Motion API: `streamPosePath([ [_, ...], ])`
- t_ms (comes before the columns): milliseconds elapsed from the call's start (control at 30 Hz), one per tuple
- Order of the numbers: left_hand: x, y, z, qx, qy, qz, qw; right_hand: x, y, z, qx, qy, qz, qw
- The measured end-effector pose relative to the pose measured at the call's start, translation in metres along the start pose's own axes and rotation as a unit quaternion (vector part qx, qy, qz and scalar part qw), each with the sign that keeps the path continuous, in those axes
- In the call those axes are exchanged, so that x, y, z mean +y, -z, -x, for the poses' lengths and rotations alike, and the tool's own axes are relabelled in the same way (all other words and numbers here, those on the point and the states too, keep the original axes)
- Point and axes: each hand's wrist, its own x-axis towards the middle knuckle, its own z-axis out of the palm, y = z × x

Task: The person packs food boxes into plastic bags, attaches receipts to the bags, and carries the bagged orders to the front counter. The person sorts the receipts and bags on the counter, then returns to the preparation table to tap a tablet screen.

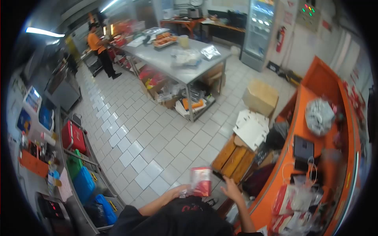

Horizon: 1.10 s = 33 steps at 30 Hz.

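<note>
My left hand (176,192) is at the bottom centre, closed on a red and white packet (201,181) with some clear plastic at its left side. The packet is in front of my dark shirt. To the right of the packet, my right hand (231,190) is apart from it, with its fingers spread and nothing in them. Beyond that hand lies a wooden slatted piece (235,159) low by the orange counter.
The orange counter (262,202) on the right bears packets, a tablet and a silver bag. A steel table (157,57) with trays stands ahead, a cardboard box (260,94) to its right. A person in orange (95,42) stands far left. Shelving with bags (83,183) is at left.
</note>
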Motion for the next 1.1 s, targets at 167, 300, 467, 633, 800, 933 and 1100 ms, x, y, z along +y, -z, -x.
streamPosePath([
  [167, 0.026, 0.114, 0.015, 0.144, -0.115, 0.177, 0.967, 0.025, -0.095, -0.088, -0.127, -0.058, -0.15, 0.979],
  [300, 0.057, 0.218, 0.073, 0.19, -0.168, 0.284, 0.925, 0.157, -0.229, -0.075, -0.061, -0.228, -0.088, 0.968],
  [467, 0.094, 0.308, 0.135, 0.221, -0.214, 0.393, 0.867, 0.076, -0.219, -0.075, -0.188, -0.424, -0.124, 0.877],
  [633, 0.164, 0.376, 0.16, 0.213, -0.253, 0.461, 0.824, 0.03, -0.219, -0.155, -0.157, -0.448, -0.189, 0.859],
  [800, 0.268, 0.434, 0.142, 0.175, -0.276, 0.51, 0.796, 0.004, -0.235, -0.294, -0.135, -0.42, -0.237, 0.866],
  [933, 0.366, 0.466, 0.127, 0.128, -0.289, 0.551, 0.772, -0.021, -0.255, -0.457, -0.119, -0.335, -0.291, 0.888],
  [1100, 0.494, 0.502, 0.149, -0.03, -0.28, 0.697, 0.66, -0.047, -0.344, -0.786, -0.275, -0.177, -0.074, 0.942],
])
